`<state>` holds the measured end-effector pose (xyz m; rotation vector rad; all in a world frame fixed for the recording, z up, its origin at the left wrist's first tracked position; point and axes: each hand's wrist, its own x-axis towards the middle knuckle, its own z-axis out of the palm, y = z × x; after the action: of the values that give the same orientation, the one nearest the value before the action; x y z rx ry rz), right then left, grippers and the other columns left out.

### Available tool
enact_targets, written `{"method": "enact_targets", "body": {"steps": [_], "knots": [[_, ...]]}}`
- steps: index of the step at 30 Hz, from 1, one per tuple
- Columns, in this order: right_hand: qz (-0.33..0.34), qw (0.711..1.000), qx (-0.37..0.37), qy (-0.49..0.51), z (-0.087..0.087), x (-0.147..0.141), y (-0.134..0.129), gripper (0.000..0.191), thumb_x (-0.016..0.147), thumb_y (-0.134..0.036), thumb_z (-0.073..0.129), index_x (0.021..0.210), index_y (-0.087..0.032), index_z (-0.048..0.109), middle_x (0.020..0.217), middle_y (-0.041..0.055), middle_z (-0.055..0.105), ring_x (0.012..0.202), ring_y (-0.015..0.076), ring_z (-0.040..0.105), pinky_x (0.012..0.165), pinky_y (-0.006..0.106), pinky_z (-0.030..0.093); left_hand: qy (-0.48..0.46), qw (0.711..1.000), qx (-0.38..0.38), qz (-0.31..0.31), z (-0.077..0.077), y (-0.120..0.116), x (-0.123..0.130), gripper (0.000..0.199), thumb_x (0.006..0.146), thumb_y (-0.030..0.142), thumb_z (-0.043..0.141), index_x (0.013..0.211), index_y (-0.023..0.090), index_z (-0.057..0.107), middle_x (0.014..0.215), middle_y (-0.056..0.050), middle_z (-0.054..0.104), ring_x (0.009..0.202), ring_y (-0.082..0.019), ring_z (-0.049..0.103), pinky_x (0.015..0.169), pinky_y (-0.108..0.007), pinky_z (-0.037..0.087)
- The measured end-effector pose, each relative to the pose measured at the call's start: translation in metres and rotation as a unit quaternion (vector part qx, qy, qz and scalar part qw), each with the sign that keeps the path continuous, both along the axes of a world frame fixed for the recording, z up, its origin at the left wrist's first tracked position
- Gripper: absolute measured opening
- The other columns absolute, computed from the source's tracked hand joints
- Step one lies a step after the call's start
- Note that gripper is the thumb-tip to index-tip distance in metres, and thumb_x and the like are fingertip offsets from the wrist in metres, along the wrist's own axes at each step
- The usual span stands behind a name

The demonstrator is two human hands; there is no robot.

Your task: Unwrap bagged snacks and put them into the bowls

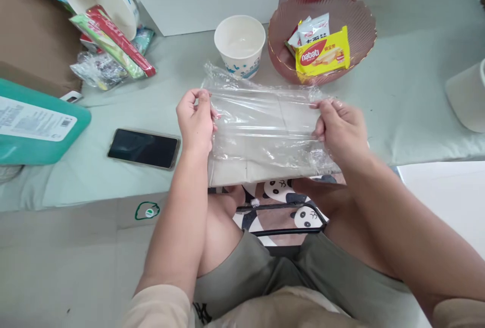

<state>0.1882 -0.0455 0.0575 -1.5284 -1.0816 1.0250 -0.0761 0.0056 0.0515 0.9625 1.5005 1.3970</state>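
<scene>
Your left hand (196,122) is clamped on the left end of the clear plastic film (263,118); your right hand (343,128) grips its right end. The film spans between them over the pale green cloth (409,115), nearer you than the paper cup (240,45) and pink bowl (279,40).

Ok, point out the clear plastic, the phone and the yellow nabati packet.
Clear plastic (263,118): head view, stretched middle.
Phone (144,148): head view, dark screen.
Yellow nabati packet (323,55): head view, printed front.
</scene>
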Motion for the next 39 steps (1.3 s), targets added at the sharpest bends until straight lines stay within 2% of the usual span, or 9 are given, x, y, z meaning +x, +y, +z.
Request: {"method": "enact_targets", "body": {"steps": [7, 11, 15, 19, 22, 24, 29, 33, 39], "knots": [[-0.049, 0.989, 0.133, 0.045, -0.002, 0.012, -0.002, 0.049, 0.089, -0.046, 0.07, 0.131, -0.038, 0.047, 0.065, -0.0057, 0.055, 0.054, 0.0165, 0.053, 0.058, 0.033, 0.047, -0.007, 0.997, 0.081, 0.006, 0.004, -0.003, -0.01, 0.027, 0.094, 0.043, 0.069, 0.114, 0.03, 0.055, 0.073, 0.007, 0.065, 0.042, -0.004, 0.043, 0.044, -0.024, 0.023], [0.062, 0.984, 0.163, -0.034, 0.001, 0.017, -0.009, 0.049, 0.072, -0.031, 0.083, 0.118, -0.034, 0.064, 0.081, -0.0021, 0.061, 0.077, 0.0178, 0.061, 0.078, 0.036, 0.054, -0.02, 0.986, 0.149, -0.066, 0.007, -0.008, -0.018, 0.019, 0.078, 0.041, 0.078, 0.087, 0.026, 0.07, 0.079, -0.001, 0.067, 0.059, -0.011, 0.057, 0.05, -0.026, 0.037], [0.019, 0.974, 0.143, -0.175, 0.002, 0.021, -0.011, 0.024, 0.081, -0.023, 0.074, 0.103, -0.031, 0.075, 0.078, -0.0015, 0.058, 0.076, 0.0169, 0.056, 0.088, 0.04, 0.052, 0.125, 0.971, 0.142, -0.146, 0.009, -0.018, -0.025, 0.041, 0.063, 0.016, 0.084, 0.101, 0.029, 0.078, 0.104, -0.003, 0.067, 0.077, -0.013, 0.059, 0.062, -0.026, 0.046], [-0.029, 0.952, 0.172, -0.252, 0.008, 0.022, -0.011, 0.004, 0.084, -0.026, 0.075, 0.083, -0.029, 0.074, 0.093, 0.0039, 0.057, 0.096, 0.0222, 0.058, 0.102, 0.046, 0.049, 0.267, 0.948, 0.153, -0.076, 0.011, -0.022, -0.027, 0.007, 0.078, 0.019, 0.078, 0.079, 0.027, 0.076, 0.076, 0.0, 0.047, 0.073, -0.015, 0.05, 0.071, -0.029, 0.048], [-0.044, 0.944, 0.21, -0.251, 0.014, 0.021, -0.01, 0.014, 0.084, -0.028, 0.075, 0.074, -0.027, 0.066, 0.117, 0.0063, 0.062, 0.124, 0.0265, 0.056, 0.115, 0.048, 0.042, 0.219, 0.954, 0.2, -0.051, 0.013, -0.021, -0.024, 0.015, 0.078, 0.028, 0.083, 0.073, 0.026, 0.07, 0.1, -0.005, 0.058, 0.111, -0.023, 0.059, 0.088, -0.034, 0.053], [-0.038, 0.958, 0.215, -0.184, 0.017, 0.02, -0.009, 0.018, 0.086, -0.03, 0.072, 0.072, -0.026, 0.06, 0.11, 0.0046, 0.069, 0.116, 0.0241, 0.064, 0.11, 0.045, 0.047, 0.15, 0.963, 0.214, -0.065, 0.014, -0.02, -0.02, 0.022, 0.081, 0.036, 0.081, 0.073, 0.026, 0.064, 0.11, -0.005, 0.064, 0.127, -0.025, 0.059, 0.102, -0.038, 0.052], [-0.044, 0.988, 0.138, 0.062, 0.019, 0.014, -0.002, 0.022, 0.087, -0.04, 0.067, 0.076, -0.026, 0.053, 0.057, -0.0068, 0.056, 0.049, 0.0126, 0.055, 0.056, 0.029, 0.047, -0.019, 0.984, 0.157, -0.085, 0.016, -0.019, -0.005, 0.027, 0.084, 0.047, 0.077, 0.084, 0.027, 0.059, 0.066, 0.004, 0.065, 0.066, -0.015, 0.066, 0.078, -0.033, 0.059], [-0.01, 0.988, 0.045, 0.15, 0.015, 0.011, 0.0, 0.032, 0.072, -0.044, 0.083, 0.082, -0.026, 0.058, 0.064, -0.0056, 0.06, 0.055, 0.0115, 0.057, 0.053, 0.025, 0.047, -0.033, 0.998, 0.024, -0.049, 0.016, -0.013, 0.002, 0.028, 0.087, 0.049, 0.076, 0.087, 0.029, 0.056, 0.063, 0.005, 0.063, 0.05, -0.01, 0.055, 0.045, -0.024, 0.042], [0.078, 0.985, -0.089, 0.128, 0.011, 0.012, -0.003, 0.033, 0.063, -0.031, 0.088, 0.068, -0.022, 0.057, 0.061, -0.0045, 0.058, 0.059, 0.0108, 0.059, 0.055, 0.023, 0.052, -0.076, 0.995, -0.056, -0.023, 0.018, -0.003, -0.004, 0.023, 0.092, 0.041, 0.072, 0.095, 0.029, 0.052, 0.063, 0.007, 0.064, 0.047, -0.008, 0.058, 0.044, -0.019, 0.041]]}}
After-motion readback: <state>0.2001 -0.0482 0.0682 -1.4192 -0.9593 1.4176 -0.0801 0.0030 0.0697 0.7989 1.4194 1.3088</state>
